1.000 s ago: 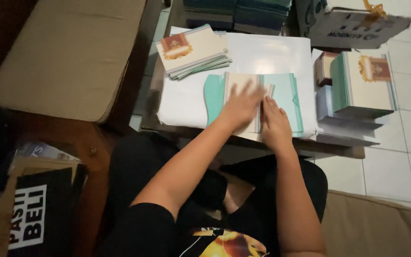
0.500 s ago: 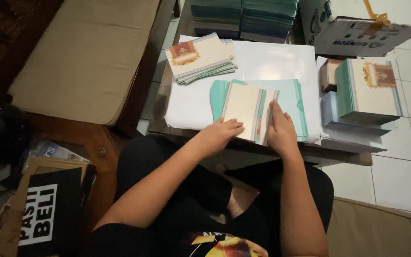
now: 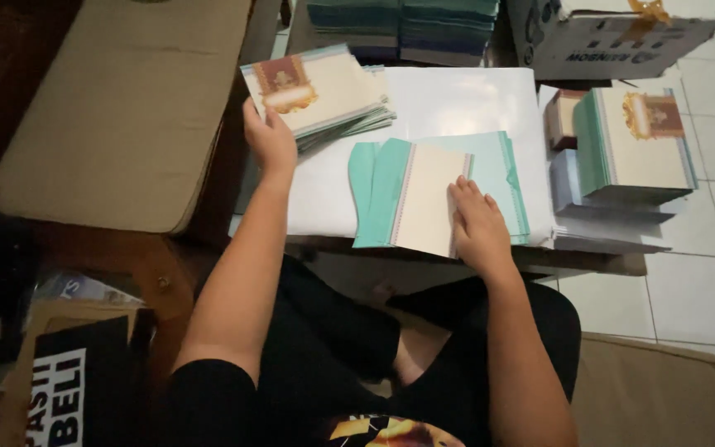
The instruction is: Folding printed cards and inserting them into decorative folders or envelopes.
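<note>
A cream and teal folded card (image 3: 424, 194) lies on a white sheet (image 3: 457, 103) covering a low table. My right hand (image 3: 477, 225) rests flat on the card's right edge, fingers spread. My left hand (image 3: 268, 139) reaches to the back left and grips the near corner of the top card of a fanned pile of cream cards with a brown and gold emblem (image 3: 316, 89). An unfolded teal card (image 3: 502, 170) lies under the folded one.
A tall stack of similar cards (image 3: 635, 145) stands at the right on further stacks. Dark teal stacks (image 3: 403, 25) and a cardboard box (image 3: 614, 37) sit at the back. A beige cushion (image 3: 117, 108) lies left. My crossed legs are below.
My left hand left the folded card and moved up and left to the fanned pile. My right hand stayed pressing on the card.
</note>
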